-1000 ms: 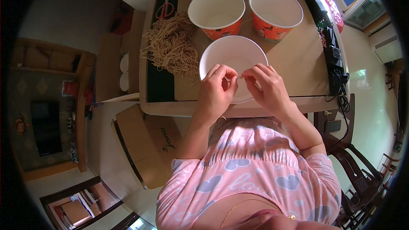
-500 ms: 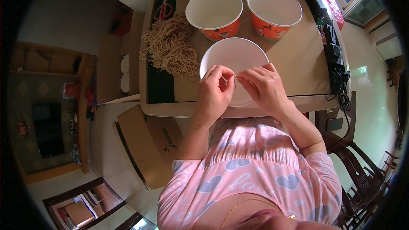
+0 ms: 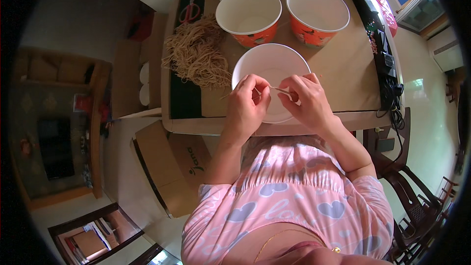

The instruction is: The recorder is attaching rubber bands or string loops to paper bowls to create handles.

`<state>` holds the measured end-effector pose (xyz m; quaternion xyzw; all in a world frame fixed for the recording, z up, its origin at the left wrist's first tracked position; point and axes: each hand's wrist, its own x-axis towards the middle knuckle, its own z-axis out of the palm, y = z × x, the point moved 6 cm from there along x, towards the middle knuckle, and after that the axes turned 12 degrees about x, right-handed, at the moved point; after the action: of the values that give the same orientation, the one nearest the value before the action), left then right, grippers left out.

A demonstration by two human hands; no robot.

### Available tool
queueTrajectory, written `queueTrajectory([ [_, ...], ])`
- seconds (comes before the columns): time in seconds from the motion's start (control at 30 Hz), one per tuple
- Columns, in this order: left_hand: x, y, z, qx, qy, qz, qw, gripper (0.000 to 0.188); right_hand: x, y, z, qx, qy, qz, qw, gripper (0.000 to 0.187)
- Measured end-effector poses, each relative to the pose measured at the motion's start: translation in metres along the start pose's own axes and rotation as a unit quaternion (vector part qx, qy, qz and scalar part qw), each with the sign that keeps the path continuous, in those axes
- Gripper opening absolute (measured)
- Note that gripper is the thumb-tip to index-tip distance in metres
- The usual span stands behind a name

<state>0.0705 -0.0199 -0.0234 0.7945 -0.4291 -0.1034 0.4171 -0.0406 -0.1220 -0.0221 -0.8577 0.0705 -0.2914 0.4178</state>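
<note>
R hand [image 3: 310, 99] farther from L [image 3: 248, 102], string [image 3: 278, 89] btwn

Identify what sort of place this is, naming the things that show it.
Probably a home's living room: what looks like a flat-screen television at left, dark wooden chairs at right, and a filled shelf at lower left.

The left forearm [image 3: 226, 147] and right forearm [image 3: 347, 145] are angled inward, elbows bent. In front of the torso, the left hand [image 3: 246, 104] and right hand [image 3: 311, 100] are held close together, separated by a small gap, fingers curled, each thumb brought toward its index finger in a pinch.
</note>
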Motion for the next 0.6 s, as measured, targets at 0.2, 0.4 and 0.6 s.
queueTrajectory([
  [0.2,-0.0018,-0.0007,-0.0027,0.002,-0.001,-0.006,1.000,0.003,0.0031,-0.0052,-0.0007,0.001,0.029,-0.052,0.998,0.010],
  [0.4,-0.0014,-0.0072,-0.0027,-0.082,0.012,-0.007,0.997,0.008,0.0060,-0.0067,-0.0008,-0.001,0.035,-0.049,0.998,0.008],
  [0.6,0.0032,0.0006,-0.0010,-0.021,-0.036,-0.005,0.999,0.010,0.0040,-0.0012,-0.0007,-0.025,0.015,-0.032,0.999,0.008],
])
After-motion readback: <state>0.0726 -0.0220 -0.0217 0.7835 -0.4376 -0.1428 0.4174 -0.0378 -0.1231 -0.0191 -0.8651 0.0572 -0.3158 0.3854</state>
